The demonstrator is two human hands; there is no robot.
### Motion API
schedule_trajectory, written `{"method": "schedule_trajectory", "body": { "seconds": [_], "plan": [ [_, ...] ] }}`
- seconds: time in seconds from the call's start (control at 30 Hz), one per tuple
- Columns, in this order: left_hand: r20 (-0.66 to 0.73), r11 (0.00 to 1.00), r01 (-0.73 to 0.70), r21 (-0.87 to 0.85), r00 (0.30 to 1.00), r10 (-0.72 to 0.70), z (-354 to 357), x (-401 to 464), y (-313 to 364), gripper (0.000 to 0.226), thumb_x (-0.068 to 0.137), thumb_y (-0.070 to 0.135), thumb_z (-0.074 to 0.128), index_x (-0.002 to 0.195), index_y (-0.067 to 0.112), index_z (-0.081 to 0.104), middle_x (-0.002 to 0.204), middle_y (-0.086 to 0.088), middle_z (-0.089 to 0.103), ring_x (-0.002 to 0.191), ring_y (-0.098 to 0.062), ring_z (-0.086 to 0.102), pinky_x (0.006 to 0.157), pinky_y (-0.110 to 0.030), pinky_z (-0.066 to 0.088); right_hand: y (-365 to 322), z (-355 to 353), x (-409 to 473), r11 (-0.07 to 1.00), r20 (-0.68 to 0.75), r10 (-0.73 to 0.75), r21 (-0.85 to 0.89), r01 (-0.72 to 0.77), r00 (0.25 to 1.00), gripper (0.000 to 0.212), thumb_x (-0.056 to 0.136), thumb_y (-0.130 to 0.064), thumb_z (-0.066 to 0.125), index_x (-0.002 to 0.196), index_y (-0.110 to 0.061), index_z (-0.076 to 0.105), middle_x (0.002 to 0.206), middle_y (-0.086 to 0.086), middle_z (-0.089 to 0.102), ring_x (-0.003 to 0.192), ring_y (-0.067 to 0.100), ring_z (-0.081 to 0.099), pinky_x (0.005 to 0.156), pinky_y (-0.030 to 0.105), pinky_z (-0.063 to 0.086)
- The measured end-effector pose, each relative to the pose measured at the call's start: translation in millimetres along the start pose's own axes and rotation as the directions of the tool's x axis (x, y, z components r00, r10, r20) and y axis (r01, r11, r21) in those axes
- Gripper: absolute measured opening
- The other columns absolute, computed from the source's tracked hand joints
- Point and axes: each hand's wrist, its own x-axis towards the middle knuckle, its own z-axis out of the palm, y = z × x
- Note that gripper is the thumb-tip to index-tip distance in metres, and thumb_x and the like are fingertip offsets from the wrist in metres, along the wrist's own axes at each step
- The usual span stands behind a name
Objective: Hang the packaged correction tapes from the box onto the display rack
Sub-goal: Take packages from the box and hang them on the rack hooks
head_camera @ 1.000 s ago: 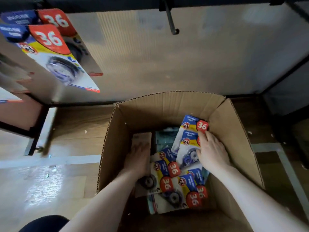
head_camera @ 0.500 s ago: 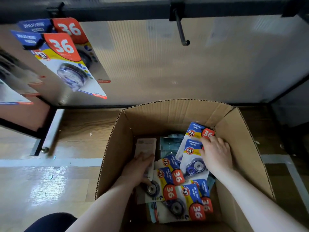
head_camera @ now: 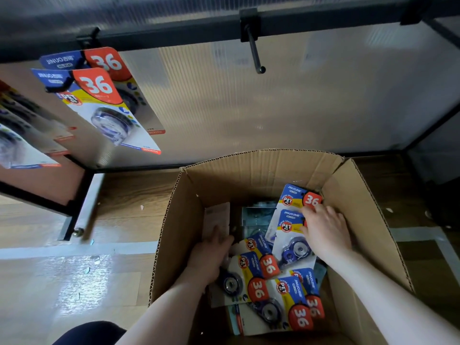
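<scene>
Both our hands are down inside the cardboard box (head_camera: 368,207), lower right of the frame. Our right hand (head_camera: 326,230) lies on the upright pack (head_camera: 292,230) leaning near the box's right wall, fingers bent over its right edge at the red "36" corner; a grip from behind looks likely, but the thumb is hidden. Our left hand (head_camera: 211,252) reaches in at the box's left side, fingers resting on a pale card (head_camera: 216,217) turned back-side up; whether it pinches or just presses, we cannot tell.

More packs (head_camera: 271,292) lie overlapping on the box floor, lower centre.

Step in hand, as we judge it: picking packs out of the box, nothing lifted clear yet.

Upper left of the frame, hung packs (head_camera: 104,100) already sit on a hook of the rack (head_camera: 174,33). Upper centre, a bare hook (head_camera: 255,52) sticks out from the dark bar.

Next move likely calls for lifting the right-hand pack out, turning its top hole toward the bare hook and sliding it on. Loose neighbours may drag along.
</scene>
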Motion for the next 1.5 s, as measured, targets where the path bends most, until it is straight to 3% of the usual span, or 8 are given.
{"method": "schedule_trajectory", "body": {
  "seconds": [0.13, 0.27, 0.4, 0.5, 0.67, 0.8, 1.1, 1.5],
  "plan": [
    [-0.142, 0.989, 0.081, -0.123, 0.985, -0.098, 5, -5, 5, 0.076, 0.091, 0.004, 0.046, 0.149, 0.022, 0.001, 0.153, -0.01, 0.018, 0.127, -0.028, 0.042, 0.095, -0.037, 0.045, 3, 1, 0, 1.0, -0.019, -0.002, 0.002, 0.002, 1.0, 0.038, 0.095, -0.021, 0.048, 0.132, -0.029, 0.045, 0.128, 0.002, 0.051, 0.113, 0.022, 0.045, 0.092, 0.033, 0.04],
    [-0.308, 0.969, 0.144, -0.202, 0.93, -0.202, -26, -12, 6, 0.024, 0.098, 0.016, 0.037, 0.119, 0.012, 0.048, 0.111, -0.005, 0.059, 0.096, -0.022, 0.06, 0.071, -0.029, 0.043, 5, -3, 3, 0.994, -0.014, -0.012, 0.107, 0.014, 1.0, 0.032, 0.094, -0.024, 0.051, 0.125, -0.024, 0.055, 0.12, 0.002, 0.057, 0.108, 0.021, 0.05, 0.085, 0.031, 0.044],
    [-0.409, 0.963, 0.089, -0.253, 0.893, -0.19, -71, -26, 2, 0.015, 0.095, 0.028, 0.049, 0.091, 0.015, 0.054, 0.094, -0.008, 0.066, 0.089, -0.028, 0.063, 0.066, -0.029, 0.037, 9, -10, 4, 0.976, 0.019, -0.074, 0.208, 0.069, 0.997, 0.026, 0.091, -0.029, 0.056, 0.115, -0.021, 0.064, 0.111, 0.001, 0.061, 0.101, 0.02, 0.056, 0.075, 0.029, 0.045],
    [-0.308, 0.95, 0.055, -0.307, 0.939, -0.154, -95, -42, -6, 0.022, 0.09, 0.032, 0.056, 0.077, 0.017, 0.046, 0.082, -0.003, 0.057, 0.076, -0.023, 0.055, 0.062, -0.027, 0.033, 8, -22, 0, 0.946, 0.034, -0.121, 0.305, 0.105, 0.992, 0.02, 0.089, -0.03, 0.059, 0.103, -0.019, 0.069, 0.103, 0.001, 0.065, 0.092, 0.019, 0.059, 0.067, 0.027, 0.038],
    [-0.167, 0.933, -0.021, -0.359, 0.985, -0.042, -112, -65, -19, 0.018, 0.086, 0.015, 0.059, 0.102, 0.007, 0.061, 0.103, -0.008, 0.062, 0.088, -0.019, 0.057, 0.062, -0.023, 0.039, 6, -46, -23, 0.865, -0.034, -0.165, 0.475, 0.161, 0.986, 0.011, 0.087, -0.024, 0.063, 0.09, -0.017, 0.07, 0.089, -0.005, 0.067, 0.078, 0.009, 0.059, 0.064, 0.021, 0.042],
    [-0.257, 0.956, -0.086, -0.28, 0.966, 0.011, -125, -84, -19, 0.026, 0.083, 0.018, 0.06, 0.109, 0.014, 0.066, 0.106, -0.003, 0.066, 0.099, -0.021, 0.06, 0.076, -0.025, 0.045, 7, -66, -41, 0.843, -0.126, -0.142, 0.504, 0.186, 0.982, 0.008, 0.086, -0.023, 0.064, 0.088, -0.017, 0.07, 0.08, -0.015, 0.056, 0.074, 0.004, 0.055, 0.06, 0.014, 0.038],
    [-0.563, 0.955, -0.207, -0.214, 0.825, 0.053, -191, -144, -19, 0.013, 0.075, 0.032, 0.068, 0.084, 0.023, 0.068, 0.084, 0.005, 0.066, 0.079, -0.016, 0.059, 0.065, -0.027, 0.043, -6, -166, -54, 0.863, -0.252, -0.224, 0.399, 0.311, 0.942, 0.01, 0.088, -0.03, 0.062, 0.086, -0.022, 0.068, 0.075, -0.013, 0.053, 0.076, 0.006, 0.053, 0.064, 0.02, 0.039],
    [-0.764, 0.941, -0.247, -0.231, 0.645, -0.018, -222, -227, -63, 0.018, 0.084, 0.034, 0.063, 0.098, 0.027, 0.071, 0.092, 0.009, 0.069, 0.082, -0.008, 0.059, 0.069, -0.024, 0.047, -67, -245, -49, 0.775, -0.413, -0.322, 0.401, 0.488, 0.852, 0.012, 0.087, -0.022, 0.062, 0.078, -0.029, 0.06, 0.077, -0.016, 0.058, 0.078, 0.001, 0.057, 0.067, 0.025, 0.05]
  ]
}}
